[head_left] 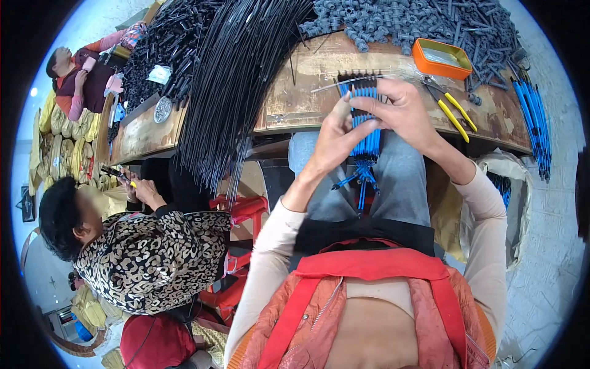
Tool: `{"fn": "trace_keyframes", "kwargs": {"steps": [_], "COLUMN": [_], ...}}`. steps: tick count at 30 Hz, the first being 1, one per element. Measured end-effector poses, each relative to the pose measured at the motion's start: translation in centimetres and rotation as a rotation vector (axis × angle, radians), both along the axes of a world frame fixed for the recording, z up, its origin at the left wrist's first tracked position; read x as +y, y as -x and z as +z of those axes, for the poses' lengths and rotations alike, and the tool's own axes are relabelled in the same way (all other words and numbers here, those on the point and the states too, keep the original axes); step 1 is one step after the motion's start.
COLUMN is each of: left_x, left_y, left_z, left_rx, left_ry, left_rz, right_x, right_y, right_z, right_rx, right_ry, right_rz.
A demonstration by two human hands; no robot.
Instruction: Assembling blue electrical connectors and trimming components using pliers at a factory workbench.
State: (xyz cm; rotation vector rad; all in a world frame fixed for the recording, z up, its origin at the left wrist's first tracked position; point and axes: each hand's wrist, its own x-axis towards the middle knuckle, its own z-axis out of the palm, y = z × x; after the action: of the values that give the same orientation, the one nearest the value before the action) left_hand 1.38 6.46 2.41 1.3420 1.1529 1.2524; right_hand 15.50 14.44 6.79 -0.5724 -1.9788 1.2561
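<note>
A bundle of thin blue rods [367, 144] with black ends stands between my knees, its top at the table's front edge. My left hand [339, 136] is closed around its near left side, thumb across the front. From the right, my right hand [401, 114] grips the same bundle, fingers bent over the rods just below the black ends. A thin pale strip [332, 85] crosses the black ends close to my fingertips; whether a hand pinches it is unclear. Lower down, the rods gather into a blue and black cluster [364, 172] with short splayed arms.
Yellow-handled pliers [453, 111] and an orange tin [440, 59] lie right of my hands. Grey plastic fittings [393, 24] heap behind; long black rods [236, 80] overhang the table at left. More blue rods [533, 120] lean at the right edge. A co-worker [153, 252] sits left.
</note>
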Motion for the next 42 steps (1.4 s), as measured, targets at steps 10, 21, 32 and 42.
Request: {"fn": "trace_keyframes", "kwargs": {"steps": [10,21,32,42], "left_x": [-3.0,3.1,2.3,3.1], "left_y": [2.6,4.8,3.4,3.3], "left_z": [-3.9,-3.0,-2.0,-2.2], "left_rx": [0.359,0.665,0.783,0.868], "left_ry": [-0.153,-0.490,-0.429,-0.577], "left_rz": [0.492,-0.093,-0.033,-0.136], "right_x": [1.5,-1.8,-3.0,-2.4], "right_y": [0.8,-0.3,-1.3,-2.1], "right_z": [-0.3,-3.6,-4.4,-5.0], "right_rx": [-0.223,0.008,0.052,0.095], "right_ry": [0.040,-0.037,-0.171,-0.272], "right_rz": [0.000,0.119,0.070,0.133]}}
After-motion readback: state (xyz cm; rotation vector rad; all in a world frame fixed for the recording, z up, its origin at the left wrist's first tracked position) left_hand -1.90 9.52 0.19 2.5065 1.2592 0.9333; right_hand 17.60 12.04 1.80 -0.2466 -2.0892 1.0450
